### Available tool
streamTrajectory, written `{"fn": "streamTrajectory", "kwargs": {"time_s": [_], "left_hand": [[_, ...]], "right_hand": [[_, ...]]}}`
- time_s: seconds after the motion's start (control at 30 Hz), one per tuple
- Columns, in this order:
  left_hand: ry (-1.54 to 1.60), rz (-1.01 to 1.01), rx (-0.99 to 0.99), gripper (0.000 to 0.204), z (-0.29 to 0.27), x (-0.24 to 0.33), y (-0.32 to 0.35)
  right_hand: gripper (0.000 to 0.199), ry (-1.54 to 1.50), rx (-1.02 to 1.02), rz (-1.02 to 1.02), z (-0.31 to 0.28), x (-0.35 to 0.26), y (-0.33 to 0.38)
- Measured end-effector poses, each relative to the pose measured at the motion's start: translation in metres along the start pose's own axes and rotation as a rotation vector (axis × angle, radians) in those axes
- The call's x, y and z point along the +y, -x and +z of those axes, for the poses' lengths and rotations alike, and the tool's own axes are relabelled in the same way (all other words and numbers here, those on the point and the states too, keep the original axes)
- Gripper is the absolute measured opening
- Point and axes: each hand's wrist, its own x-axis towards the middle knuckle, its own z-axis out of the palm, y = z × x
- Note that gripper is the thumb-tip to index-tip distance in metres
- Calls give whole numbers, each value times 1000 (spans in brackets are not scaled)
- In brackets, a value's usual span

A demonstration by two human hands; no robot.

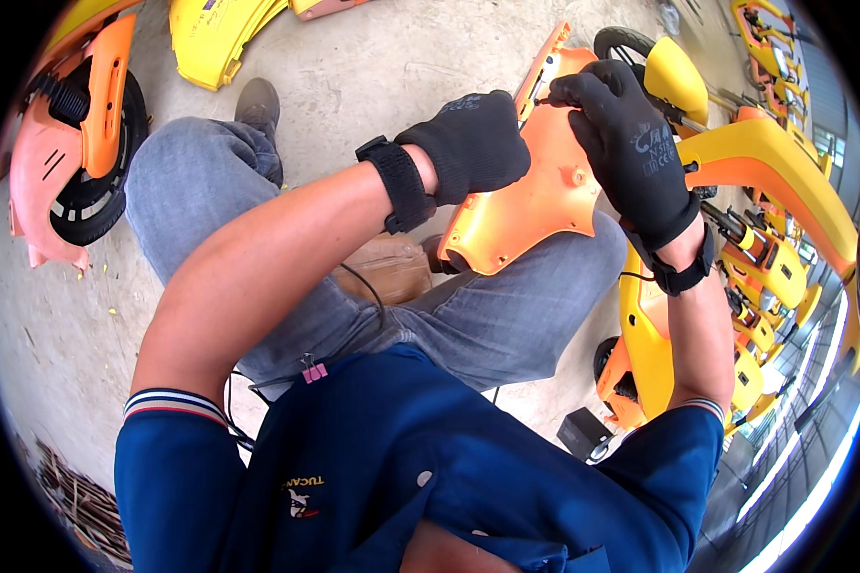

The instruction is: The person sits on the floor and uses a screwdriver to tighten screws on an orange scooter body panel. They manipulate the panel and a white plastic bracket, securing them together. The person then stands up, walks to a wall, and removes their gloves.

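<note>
An orange plastic scooter body panel [537, 205] lies tilted over my lap, its inner side with screw posts facing up. My left hand [475, 143], in a black glove, is closed in a fist at the panel's left edge. Whatever it grips is hidden by the fist. My right hand [629, 143], gloved the same way, reaches over the panel's far right part with bent fingers. Its fingertips pinch near a small dark piece by the slotted strip along the far edge; I cannot make out what they hold.
A brown box [389, 270] is between my legs. An orange and pink scooter part with a black wheel [91, 181] stands at left; a yellow panel [222, 43] lies far off. Several yellow scooters [769, 272] line the right side, near a black box [583, 435]. Sticks [81, 501] lie lower left.
</note>
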Motion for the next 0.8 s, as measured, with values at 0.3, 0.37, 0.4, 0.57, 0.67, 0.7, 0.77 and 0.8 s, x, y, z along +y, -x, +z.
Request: {"fn": "streamTrajectory", "kwargs": {"time_s": [0.3, 0.37, 0.4, 0.57, 0.67, 0.7, 0.77, 0.8], "left_hand": [[1, -2, -4, 31, -4, 10, 5], [-18, 25, 28, 24, 0, 4, 2], [-29, 38, 44, 21, 0, 4, 1], [-39, 37, 48, 19, 0, 3, 0], [-10, 12, 15, 27, -1, 7, 1], [0, 0, -1, 32, -2, 8, 2], [0, -2, 0, 33, -3, 10, 4], [1, -3, 2, 33, -3, 10, 4]], "right_hand": [[13, 168, -58, 137, 1, 2, 1], [14, 109, -45, 144, 2, 0, 0], [14, 26, -12, 122, 1, -5, -3], [14, 8, -18, -36, -4, -4, -6], [15, 67, -35, -30, -6, -4, -5], [16, 93, -37, 3, -5, -4, -3], [17, 145, -55, 80, -1, -2, 1], [18, 170, -72, 124, 2, -1, 3]]}}
